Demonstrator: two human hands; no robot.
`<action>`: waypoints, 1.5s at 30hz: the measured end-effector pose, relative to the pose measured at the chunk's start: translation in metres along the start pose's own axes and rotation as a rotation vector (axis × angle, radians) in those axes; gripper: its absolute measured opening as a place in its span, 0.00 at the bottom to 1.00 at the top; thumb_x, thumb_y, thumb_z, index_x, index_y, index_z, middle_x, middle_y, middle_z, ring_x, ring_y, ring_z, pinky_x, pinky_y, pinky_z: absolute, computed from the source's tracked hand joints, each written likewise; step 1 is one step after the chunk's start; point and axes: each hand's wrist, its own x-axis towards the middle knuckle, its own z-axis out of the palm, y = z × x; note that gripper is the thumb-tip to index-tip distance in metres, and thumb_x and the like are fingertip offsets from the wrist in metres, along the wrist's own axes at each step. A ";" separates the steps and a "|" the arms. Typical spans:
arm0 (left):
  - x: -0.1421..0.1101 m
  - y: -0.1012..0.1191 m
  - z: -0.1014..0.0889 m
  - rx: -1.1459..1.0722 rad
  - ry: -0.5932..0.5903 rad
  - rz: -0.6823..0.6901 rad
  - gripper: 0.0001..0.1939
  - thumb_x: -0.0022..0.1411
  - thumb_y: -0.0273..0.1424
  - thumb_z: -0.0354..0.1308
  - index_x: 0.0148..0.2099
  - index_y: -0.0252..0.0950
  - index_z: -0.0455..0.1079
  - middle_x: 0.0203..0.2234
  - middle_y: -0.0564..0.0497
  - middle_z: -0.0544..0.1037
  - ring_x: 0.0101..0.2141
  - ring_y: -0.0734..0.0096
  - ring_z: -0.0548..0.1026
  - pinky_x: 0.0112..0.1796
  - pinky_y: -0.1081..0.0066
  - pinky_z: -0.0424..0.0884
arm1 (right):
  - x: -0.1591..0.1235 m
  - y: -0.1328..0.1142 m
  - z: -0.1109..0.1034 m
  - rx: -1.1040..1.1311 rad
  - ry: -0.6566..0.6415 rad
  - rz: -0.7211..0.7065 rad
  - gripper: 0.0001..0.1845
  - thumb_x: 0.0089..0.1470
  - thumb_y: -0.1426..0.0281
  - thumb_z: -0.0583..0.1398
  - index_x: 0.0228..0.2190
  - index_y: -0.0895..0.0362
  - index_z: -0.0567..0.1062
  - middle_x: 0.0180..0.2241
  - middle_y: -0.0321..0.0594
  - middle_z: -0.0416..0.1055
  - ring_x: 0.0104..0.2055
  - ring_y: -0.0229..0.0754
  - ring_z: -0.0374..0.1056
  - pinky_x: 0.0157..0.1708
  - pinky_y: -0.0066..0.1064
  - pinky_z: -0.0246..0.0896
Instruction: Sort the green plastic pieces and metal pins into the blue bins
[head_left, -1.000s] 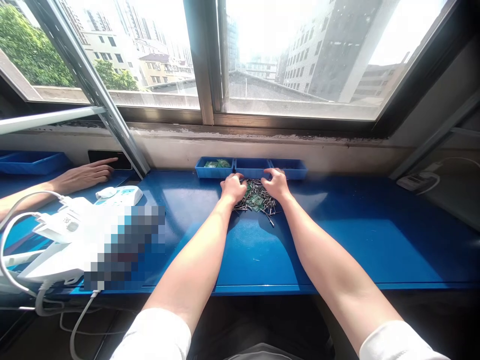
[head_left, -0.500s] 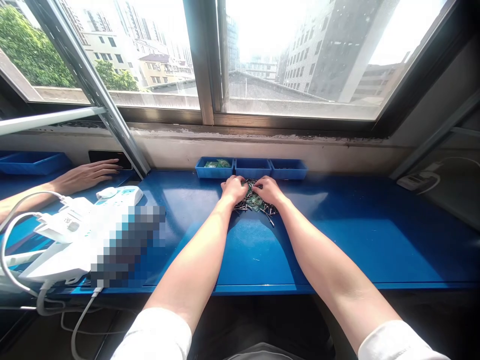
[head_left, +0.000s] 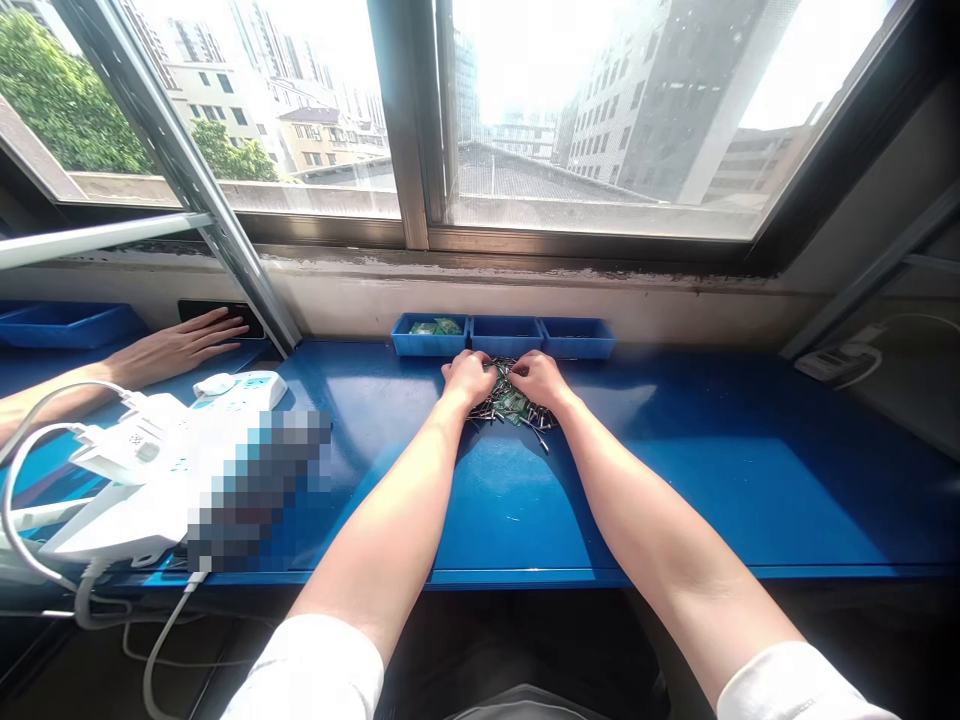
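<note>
A loose pile of thin, dark screw-like pieces (head_left: 541, 420) lies on the blue tabletop, mixed with flat green pieces (head_left: 513, 402). My left hand (head_left: 469, 380) rests at the pile's left side, its fingers curled inward among the pieces. At the right side, my right hand (head_left: 540, 378) has thumb and fingers drawn together over the pile. What either hand pinches is too small to make out. Just behind stand three joined blue bins: the left bin (head_left: 427, 348) contains green pieces, while the middle bin (head_left: 506, 346) and right bin (head_left: 577, 346) show dark insides.
Left of my arm are a white power strip (head_left: 251, 390) with plugs and cables, and a pixelated dark object (head_left: 259, 490). Another person's hand (head_left: 184, 343) lies by a dark phone-like slab (head_left: 247, 318). A metal post (head_left: 225, 250) rises there. A white adapter (head_left: 836, 360) sits far right.
My right hand has shifted very slightly at the pile; my left hand stays in place. The other person's fingers have shifted a little over the dark slab.
</note>
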 end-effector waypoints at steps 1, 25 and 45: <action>0.000 0.000 0.000 0.000 0.000 -0.001 0.17 0.57 0.39 0.49 0.45 0.41 0.72 0.48 0.47 0.73 0.50 0.57 0.68 0.50 0.62 0.57 | 0.000 0.000 0.000 0.007 -0.002 -0.008 0.07 0.46 0.68 0.61 0.27 0.58 0.79 0.35 0.42 0.73 0.37 0.41 0.68 0.42 0.29 0.62; -0.010 0.014 -0.009 -0.164 0.120 0.332 0.14 0.60 0.35 0.52 0.45 0.40 0.72 0.44 0.51 0.77 0.48 0.66 0.71 0.51 0.67 0.60 | 0.003 -0.015 -0.004 0.583 0.180 0.078 0.12 0.50 0.61 0.58 0.30 0.57 0.72 0.27 0.38 0.74 0.30 0.40 0.70 0.32 0.32 0.65; -0.005 0.011 -0.010 -0.237 0.094 0.321 0.14 0.62 0.32 0.49 0.45 0.39 0.73 0.41 0.51 0.78 0.45 0.67 0.73 0.49 0.70 0.64 | 0.002 -0.011 -0.009 0.659 0.143 0.078 0.13 0.43 0.61 0.60 0.29 0.57 0.76 0.28 0.38 0.75 0.31 0.40 0.70 0.34 0.31 0.66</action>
